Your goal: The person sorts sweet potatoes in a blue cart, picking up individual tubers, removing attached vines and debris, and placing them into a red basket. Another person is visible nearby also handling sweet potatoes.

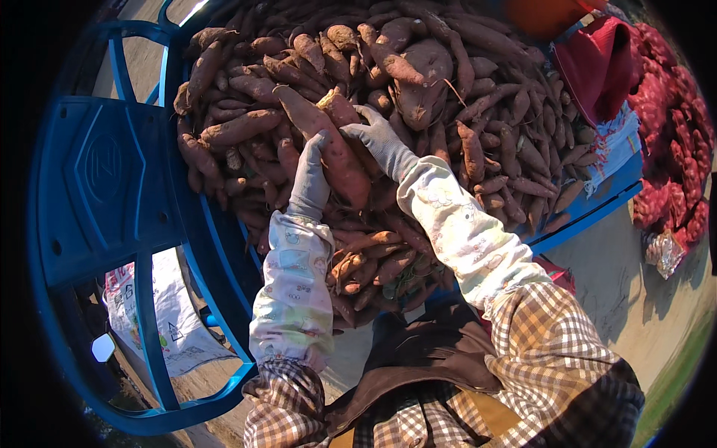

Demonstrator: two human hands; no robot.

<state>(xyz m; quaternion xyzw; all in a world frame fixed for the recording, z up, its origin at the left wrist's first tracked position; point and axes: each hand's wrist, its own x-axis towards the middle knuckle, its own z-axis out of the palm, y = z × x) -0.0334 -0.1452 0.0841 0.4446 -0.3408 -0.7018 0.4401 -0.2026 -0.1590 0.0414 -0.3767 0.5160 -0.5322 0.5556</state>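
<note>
Both hands wear grey gloves over a big heap of sweet potatoes [257,134] on a blue cart bed. My left hand [311,176] grips the side of a long, thick sweet potato [330,143], tilted with its pointed end up and left. Against its right side lies a second sweet potato [339,106] with a broken, pale top end. My right hand [381,137] is curled around that second root, thumb and fingers near its upper part. The lower part of the second root is partly hidden behind the first.
A blue metal rail frame [106,173] stands on the left, with a white printed sack [162,308] below. Red mesh bags of produce [672,140] are at the right on the concrete. A red cloth [596,67] and an orange container [546,17] sit at the upper right.
</note>
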